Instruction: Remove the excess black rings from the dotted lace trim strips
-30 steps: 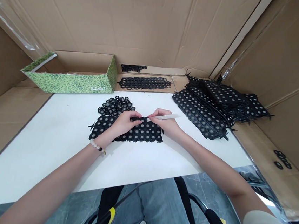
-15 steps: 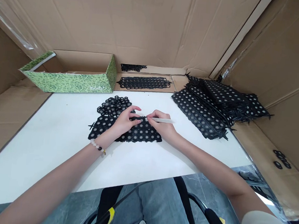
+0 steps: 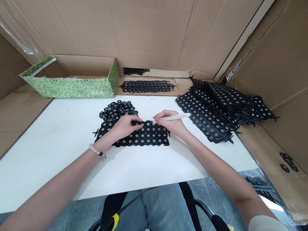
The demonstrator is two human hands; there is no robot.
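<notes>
The desk (image 3: 149,166) is white, above grey tiled floor, with cardboard walls behind. The right hand's (image 3: 171,122) fingers pinch a white pen (image 3: 177,116), palm inward; the left hand's (image 3: 127,126) fingers, slightly parted, touch the black dotted sheet (image 3: 146,134) lying on the desk.

Seemingly a small workshop: a white table (image 3: 59,139) walled with cardboard (image 3: 152,24) (rather makeshift), heaped with black pieces (image 3: 208,117).

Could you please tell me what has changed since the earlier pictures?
The left hand moved slightly left, its raised finger lowered; the dotted black panel shifted slightly right. The right hand still holds the white pen-like tool, now tilted more. The green box stayed put.
</notes>
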